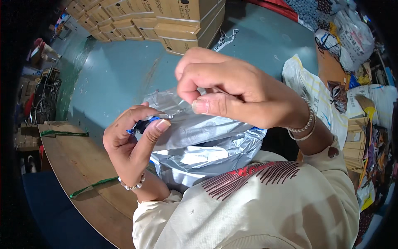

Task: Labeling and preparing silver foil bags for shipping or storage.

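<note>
Left hand (132, 139), left of frame centre: closed, thumb and forefinger pinching a small metal piece (166, 116) and a dark blue scrap of material (143, 124). Metal end poked out rightward, past the thumb. Right hand (238, 89), upper centre: fingers curled, thumb tip near forefinger; could not tell what, if anything, sat between the tips. Silver sheet (199, 135) hung in loose folds mid-frame, below the hands. My judgement: such fine work called for a firm left pinch close behind the metal end, short, light right-hand movements, and silver folds clear of both fingertips against snagging.
</note>
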A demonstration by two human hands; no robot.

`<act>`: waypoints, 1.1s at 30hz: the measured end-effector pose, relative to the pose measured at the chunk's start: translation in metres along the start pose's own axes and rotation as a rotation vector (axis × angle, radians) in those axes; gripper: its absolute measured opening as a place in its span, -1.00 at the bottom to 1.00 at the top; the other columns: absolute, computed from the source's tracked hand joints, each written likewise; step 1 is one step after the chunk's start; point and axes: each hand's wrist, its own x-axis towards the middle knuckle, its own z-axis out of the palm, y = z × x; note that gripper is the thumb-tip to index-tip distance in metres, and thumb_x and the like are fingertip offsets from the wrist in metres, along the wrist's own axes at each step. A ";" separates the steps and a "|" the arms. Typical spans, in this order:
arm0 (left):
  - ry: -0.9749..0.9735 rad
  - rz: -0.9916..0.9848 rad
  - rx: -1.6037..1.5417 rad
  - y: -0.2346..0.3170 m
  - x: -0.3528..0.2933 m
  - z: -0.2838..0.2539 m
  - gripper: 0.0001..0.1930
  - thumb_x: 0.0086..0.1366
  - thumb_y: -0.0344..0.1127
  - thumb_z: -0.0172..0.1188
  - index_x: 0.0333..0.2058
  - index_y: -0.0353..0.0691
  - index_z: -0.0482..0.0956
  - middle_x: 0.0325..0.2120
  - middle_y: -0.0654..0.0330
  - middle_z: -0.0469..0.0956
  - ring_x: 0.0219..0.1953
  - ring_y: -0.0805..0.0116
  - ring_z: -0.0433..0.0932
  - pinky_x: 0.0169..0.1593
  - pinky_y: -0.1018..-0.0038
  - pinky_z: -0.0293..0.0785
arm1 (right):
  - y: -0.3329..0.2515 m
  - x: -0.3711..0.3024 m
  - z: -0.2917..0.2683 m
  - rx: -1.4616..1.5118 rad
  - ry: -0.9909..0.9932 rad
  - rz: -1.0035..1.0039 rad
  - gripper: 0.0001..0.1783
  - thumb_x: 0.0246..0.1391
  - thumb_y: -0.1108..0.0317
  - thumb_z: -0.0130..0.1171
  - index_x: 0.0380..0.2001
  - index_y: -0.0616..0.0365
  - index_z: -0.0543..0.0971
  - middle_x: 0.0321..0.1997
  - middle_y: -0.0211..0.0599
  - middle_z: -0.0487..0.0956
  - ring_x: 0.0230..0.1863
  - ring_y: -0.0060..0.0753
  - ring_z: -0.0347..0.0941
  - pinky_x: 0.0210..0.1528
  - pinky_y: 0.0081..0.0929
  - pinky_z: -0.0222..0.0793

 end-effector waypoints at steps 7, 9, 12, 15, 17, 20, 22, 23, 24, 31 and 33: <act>0.031 -0.152 -0.078 0.006 -0.003 0.003 -0.83 -0.04 -0.56 0.37 -0.41 -0.40 0.61 -0.53 0.19 0.57 -0.50 0.48 0.39 0.03 0.43 0.41 | -0.005 0.008 0.011 0.807 -0.019 0.308 -0.91 0.12 0.45 0.05 -0.29 0.15 0.39 -0.44 -0.42 0.34 -0.59 -0.62 0.07 -0.53 -0.61 0.02; 0.025 -0.159 -0.077 0.006 -0.003 0.004 -0.84 -0.03 -0.56 0.37 -0.42 -0.40 0.61 -0.54 0.20 0.57 -0.50 0.48 0.39 0.04 0.43 0.41 | -0.010 0.010 0.011 0.891 -0.036 0.385 -0.91 0.13 0.45 0.05 -0.29 0.15 0.39 -0.44 -0.42 0.35 -0.59 -0.63 0.06 -0.53 -0.62 0.01; 0.031 -0.131 -0.045 0.004 -0.002 0.006 -0.84 -0.04 -0.56 0.37 -0.42 -0.40 0.61 -0.55 0.20 0.57 -0.51 0.49 0.38 0.03 0.43 0.41 | -0.021 0.011 0.012 0.374 0.042 0.268 -0.90 0.06 0.44 0.09 -0.38 0.18 0.38 -0.52 -0.41 0.41 -0.63 -0.55 0.19 -0.56 -0.59 0.13; 0.028 -0.123 -0.033 0.005 -0.001 0.006 -0.84 -0.04 -0.56 0.37 -0.42 -0.40 0.61 -0.56 0.21 0.57 -0.51 0.49 0.37 0.02 0.43 0.41 | -0.025 0.010 0.010 0.039 0.062 0.196 -0.89 0.02 0.44 0.10 -0.41 0.19 0.39 -0.54 -0.37 0.45 -0.64 -0.49 0.27 -0.57 -0.56 0.19; 0.028 -0.129 -0.028 0.007 -0.001 0.005 -0.84 -0.04 -0.56 0.37 -0.43 -0.39 0.61 -0.57 0.21 0.56 -0.52 0.49 0.35 0.01 0.44 0.41 | -0.026 0.009 0.009 -0.285 0.042 0.127 -0.90 -0.01 0.44 0.11 -0.42 0.20 0.41 -0.53 -0.32 0.48 -0.64 -0.42 0.33 -0.56 -0.54 0.23; 0.025 -0.117 -0.029 0.007 0.000 0.006 -0.85 -0.05 -0.55 0.37 -0.44 -0.39 0.61 -0.58 0.21 0.56 -0.53 0.48 0.35 0.00 0.44 0.42 | -0.027 0.011 0.011 -0.550 0.009 0.060 -0.91 -0.05 0.44 0.12 -0.45 0.20 0.43 -0.52 -0.27 0.50 -0.64 -0.34 0.37 -0.56 -0.50 0.27; 0.019 -0.089 -0.036 0.006 0.002 0.008 -0.85 -0.06 -0.55 0.38 -0.45 -0.39 0.61 -0.59 0.21 0.55 -0.54 0.47 0.35 -0.01 0.43 0.42 | -0.027 0.014 0.014 -0.755 -0.039 -0.003 -0.92 -0.10 0.44 0.13 -0.51 0.21 0.45 -0.51 -0.24 0.51 -0.63 -0.26 0.40 -0.55 -0.45 0.29; 0.016 -0.075 -0.039 0.007 0.003 0.008 -0.85 -0.06 -0.55 0.38 -0.46 -0.39 0.61 -0.60 0.21 0.55 -0.55 0.46 0.35 -0.02 0.43 0.42 | -0.028 0.014 0.014 -0.857 -0.063 -0.035 -0.92 -0.12 0.44 0.13 -0.54 0.21 0.46 -0.51 -0.22 0.52 -0.63 -0.22 0.42 -0.55 -0.42 0.30; 0.018 -0.075 -0.039 0.007 0.003 0.008 -0.85 -0.06 -0.55 0.38 -0.46 -0.39 0.61 -0.60 0.21 0.55 -0.55 0.46 0.35 -0.02 0.43 0.42 | -0.027 0.014 0.015 -0.857 -0.065 -0.037 -0.92 -0.12 0.44 0.13 -0.54 0.21 0.46 -0.51 -0.22 0.52 -0.63 -0.22 0.42 -0.55 -0.42 0.30; -0.075 0.076 -0.046 0.004 0.007 0.007 -0.87 -0.07 -0.53 0.37 -0.49 -0.37 0.60 -0.61 0.18 0.54 -0.54 0.40 0.39 0.00 0.33 0.42 | -0.015 0.007 -0.001 -0.508 -0.183 -0.021 -0.92 -0.18 0.44 0.16 -0.63 0.21 0.51 -0.54 -0.23 0.52 -0.63 -0.31 0.39 -0.53 -0.45 0.32; -0.083 0.147 -0.049 -0.001 0.005 0.002 -0.87 -0.06 -0.52 0.36 -0.50 -0.37 0.60 -0.60 0.16 0.54 -0.52 0.39 0.41 0.01 0.28 0.42 | 0.003 -0.005 -0.013 -0.280 0.005 -0.181 -0.90 -0.18 0.47 0.12 -0.56 0.15 0.39 -0.58 -0.41 0.32 -0.63 -0.46 0.18 -0.57 -0.55 0.13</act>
